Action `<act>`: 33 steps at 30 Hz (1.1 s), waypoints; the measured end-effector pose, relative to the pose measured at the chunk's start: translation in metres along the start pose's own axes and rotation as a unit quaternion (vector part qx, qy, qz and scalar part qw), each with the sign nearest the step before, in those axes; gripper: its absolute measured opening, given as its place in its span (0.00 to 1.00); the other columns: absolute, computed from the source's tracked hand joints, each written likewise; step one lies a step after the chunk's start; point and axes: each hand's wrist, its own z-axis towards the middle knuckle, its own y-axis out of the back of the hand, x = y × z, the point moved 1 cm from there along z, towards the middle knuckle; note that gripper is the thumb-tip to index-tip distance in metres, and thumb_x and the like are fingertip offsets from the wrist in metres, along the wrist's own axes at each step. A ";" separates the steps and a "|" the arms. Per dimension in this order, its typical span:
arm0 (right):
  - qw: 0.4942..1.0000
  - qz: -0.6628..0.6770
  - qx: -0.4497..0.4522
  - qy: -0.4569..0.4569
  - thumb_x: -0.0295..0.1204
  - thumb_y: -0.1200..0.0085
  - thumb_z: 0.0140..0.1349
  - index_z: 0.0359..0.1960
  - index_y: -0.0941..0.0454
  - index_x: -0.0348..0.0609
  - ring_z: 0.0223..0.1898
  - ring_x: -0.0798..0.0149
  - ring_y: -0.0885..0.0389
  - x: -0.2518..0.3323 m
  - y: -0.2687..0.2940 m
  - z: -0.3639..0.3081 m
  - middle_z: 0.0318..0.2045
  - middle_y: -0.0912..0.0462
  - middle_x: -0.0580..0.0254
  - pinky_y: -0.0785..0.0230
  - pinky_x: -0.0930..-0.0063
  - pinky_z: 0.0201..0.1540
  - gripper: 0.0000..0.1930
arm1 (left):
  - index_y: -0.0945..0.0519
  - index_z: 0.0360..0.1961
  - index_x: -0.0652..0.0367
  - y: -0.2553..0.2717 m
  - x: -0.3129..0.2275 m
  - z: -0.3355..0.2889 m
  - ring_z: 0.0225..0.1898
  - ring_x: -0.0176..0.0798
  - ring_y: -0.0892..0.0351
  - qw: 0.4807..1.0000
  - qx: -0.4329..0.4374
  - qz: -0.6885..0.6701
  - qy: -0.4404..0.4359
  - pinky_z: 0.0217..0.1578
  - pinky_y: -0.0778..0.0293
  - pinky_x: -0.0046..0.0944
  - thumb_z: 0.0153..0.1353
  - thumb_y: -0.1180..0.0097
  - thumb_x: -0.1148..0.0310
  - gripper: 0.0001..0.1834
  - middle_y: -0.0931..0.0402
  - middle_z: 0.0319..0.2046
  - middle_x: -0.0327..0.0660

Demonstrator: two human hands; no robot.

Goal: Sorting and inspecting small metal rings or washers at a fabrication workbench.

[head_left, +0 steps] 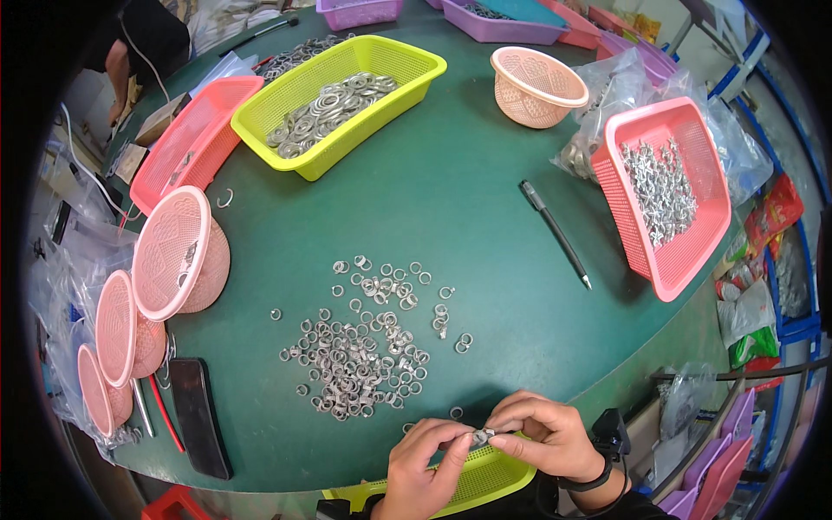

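Near the table's front edge my left hand (427, 461) and my right hand (552, 439) meet, fingertips pinched together. Between them is a small silvery metal ring (481, 437); the fingers partly cover it, and whether it is one piece or two I cannot tell. Below my hands sits a lime-green plastic basket (505, 476), partly hidden by them. A loose pile of small grey metal rings (355, 368) lies on the green table just beyond and to the left, with one single ring (456, 412) close to my left fingers.
Pink round baskets (204, 269) line the left edge beside a black phone (199, 416). Farther off stand a lime basket of larger rings (390, 121) and a peach basket (529, 117). On the right are a black pen (556, 234) and a pink basket (628, 234) of small metal parts.
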 end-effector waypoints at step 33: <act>0.998 0.039 -0.048 -0.017 0.13 0.49 0.53 0.36 0.28 0.30 0.39 0.68 0.25 0.005 0.000 0.000 0.37 0.24 0.53 0.31 0.75 0.42 0.08 | 0.22 0.37 0.67 0.010 0.007 -0.018 0.26 0.34 0.28 0.936 0.004 -0.250 0.246 0.28 0.31 0.33 0.51 0.41 0.77 0.11 0.25 0.29 0.44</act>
